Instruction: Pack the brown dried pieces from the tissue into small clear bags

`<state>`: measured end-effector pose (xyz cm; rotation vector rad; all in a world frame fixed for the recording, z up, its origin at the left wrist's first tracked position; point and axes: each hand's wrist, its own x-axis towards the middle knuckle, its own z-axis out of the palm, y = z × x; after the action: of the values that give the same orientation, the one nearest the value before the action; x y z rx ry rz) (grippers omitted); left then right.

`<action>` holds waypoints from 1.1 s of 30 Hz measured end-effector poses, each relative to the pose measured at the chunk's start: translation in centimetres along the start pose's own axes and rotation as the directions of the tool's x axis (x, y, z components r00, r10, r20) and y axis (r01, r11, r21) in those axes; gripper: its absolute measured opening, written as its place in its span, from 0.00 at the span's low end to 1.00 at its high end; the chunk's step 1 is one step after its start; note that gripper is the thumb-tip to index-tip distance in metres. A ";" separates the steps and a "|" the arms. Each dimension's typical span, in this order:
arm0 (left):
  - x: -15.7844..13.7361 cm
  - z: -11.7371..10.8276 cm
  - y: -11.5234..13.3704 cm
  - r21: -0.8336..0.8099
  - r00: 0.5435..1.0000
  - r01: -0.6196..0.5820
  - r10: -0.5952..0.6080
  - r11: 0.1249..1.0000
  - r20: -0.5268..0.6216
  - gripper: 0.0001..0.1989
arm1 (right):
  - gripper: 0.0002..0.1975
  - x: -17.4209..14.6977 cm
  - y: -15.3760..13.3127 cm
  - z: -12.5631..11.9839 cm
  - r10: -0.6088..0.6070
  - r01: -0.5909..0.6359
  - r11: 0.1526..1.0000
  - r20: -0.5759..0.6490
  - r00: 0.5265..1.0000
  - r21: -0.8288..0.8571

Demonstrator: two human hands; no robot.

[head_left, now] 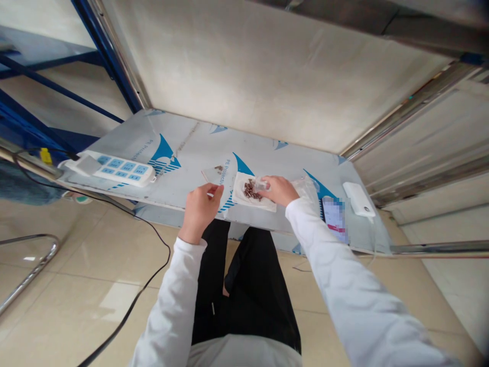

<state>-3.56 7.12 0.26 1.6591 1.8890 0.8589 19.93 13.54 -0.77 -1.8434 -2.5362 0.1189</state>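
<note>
Small dark brown metal pieces that look like screws (251, 190) lie heaped on a square of white paper (263, 205) near the front of the shelf. At the right side of this heap, my right hand (280, 189) is closed on a small clear plastic piece, its exact kind blurred. My left hand (200, 209) hovers at the shelf's front edge, thumb and fingers pinched together; whatever they hold is too small to make out. Just beyond it lies a small clear bag (214, 174) with a few brown bits in or on it.
A white power strip (126, 171) lies on the left of the film-covered shelf (198, 140). To the right are crumpled clear plastic (306, 188), a phone (335, 219) and a white power bank-like box (358, 199) with a cable. A black cord (153, 278) hangs down at the left.
</note>
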 end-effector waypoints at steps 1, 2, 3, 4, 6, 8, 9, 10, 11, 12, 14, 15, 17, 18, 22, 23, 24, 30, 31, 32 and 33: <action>0.2 0.3 -0.7 0.019 0.999 0.029 -0.029 0.999 0.015 0.16 | 0.19 0.9 0.2 -0.4 -0.002 0.011 0.991 0.066 0.998 -0.137; 0.3 0.7 -1.4 0.038 0.998 0.052 -0.053 0.998 0.032 0.16 | 0.19 1.8 0.2 -0.7 -0.004 0.031 0.971 0.116 0.993 -0.237; 0.5 1.0 -2.0 0.053 0.996 0.070 -0.073 0.996 0.049 0.16 | 0.18 2.6 0.0 -0.9 -0.009 0.056 0.952 0.154 0.988 -0.301; 0.6 1.3 -2.5 0.064 0.994 0.085 -0.089 0.994 0.063 0.16 | 0.17 3.2 -0.3 -1.0 -0.020 0.080 0.939 0.181 0.983 -0.335; 0.7 1.7 -3.4 0.079 0.990 0.109 -0.116 0.991 0.082 0.16 | 0.14 4.1 -1.0 -1.1 -0.044 0.127 0.915 0.219 0.975 -0.383; 0.8 1.9 -4.0 0.090 0.986 0.130 -0.138 0.987 0.091 0.16 | 0.12 4.6 -1.7 -1.1 -0.071 0.179 0.884 0.255 0.964 -0.432; 0.9 1.9 -4.3 0.096 0.984 0.141 -0.150 0.985 0.091 0.16 | 0.11 4.7 -1.9 -1.0 -0.084 0.204 0.869 0.271 0.959 -0.451; 0.9 2.0 -4.6 0.103 0.983 0.152 -0.162 0.983 0.090 0.16 | 0.11 4.8 -2.2 -1.0 -0.097 0.227 0.855 0.285 0.954 -0.467; 1.0 2.0 -4.9 0.109 0.981 0.163 -0.173 0.981 0.088 0.16 | 0.11 4.9 -2.3 -1.0 -0.109 0.247 0.841 0.297 0.949 -0.481; 1.0 2.1 -5.1 0.114 0.979 0.173 -0.184 0.978 0.086 0.16 | 0.11 4.9 -2.4 -1.0 -0.118 0.263 0.829 0.305 0.945 -0.493; 1.1 2.4 -5.6 0.109 0.976 0.194 -0.203 0.975 0.082 0.16 | 0.11 4.9 -2.6 -1.0 -0.130 0.283 0.809 0.312 0.941 -0.515; 1.1 2.5 -5.9 0.095 0.974 0.206 -0.214 0.974 0.081 0.16 | 0.12 4.9 -2.6 -1.1 -0.133 0.286 0.802 0.311 0.941 -0.525; 1.1 2.9 -6.2 0.054 0.968 0.233 -0.237 0.971 0.084 0.16 | 0.12 4.8 -2.7 -1.2 -0.143 0.294 0.785 0.301 0.943 -0.546; 1.1 3.0 -6.3 0.035 0.965 0.247 -0.249 0.968 0.086 0.16 | 0.13 4.7 -2.7 -1.2 -0.155 0.301 0.772 0.294 0.943 -0.559; 1.3 3.6 -6.4 0.005 0.959 0.272 -0.271 0.962 0.086 0.16 | 0.12 4.3 -2.4 -1.2 -0.238 0.340 0.718 0.245 0.940 -0.607; 1.3 3.7 -6.4 0.002 0.959 0.273 -0.272 0.962 0.085 0.16 | 0.12 4.1 -2.2 -1.2 -0.260 0.347 0.711 0.231 0.938 -0.611; 1.3 3.8 -6.4 0.000 0.959 0.271 -0.270 0.963 0.085 0.16 | 0.12 4.0 -2.0 -1.2 -0.280 0.355 0.708 0.218 0.935 -0.610; 1.6 4.3 -6.6 0.020 0.966 0.251 -0.252 0.968 0.056 0.15 | 0.18 3.3 0.3 -1.7 -0.317 0.332 0.813 0.115 0.941 -0.478; 1.9 4.3 -6.7 0.028 0.967 0.250 -0.251 0.968 0.037 0.15 | 0.20 3.0 0.8 -1.9 -0.302 0.305 0.845 0.079 0.950 -0.439; 2.3 4.3 -6.6 0.038 0.968 0.251 -0.252 0.967 0.012 0.16 | 0.21 2.6 1.4 -2.0 -0.282 0.274 0.874 0.041 0.959 -0.402; 2.9 4.3 -6.6 0.050 0.966 0.257 -0.256 0.965 -0.019 0.16 | 0.21 2.1 2.1 -2.2 -0.258 0.241 0.898 0.005 0.966 -0.368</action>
<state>-5.45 10.13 -7.36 1.3984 2.0930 0.7207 21.42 16.36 1.18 -1.5614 -2.8896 -0.4206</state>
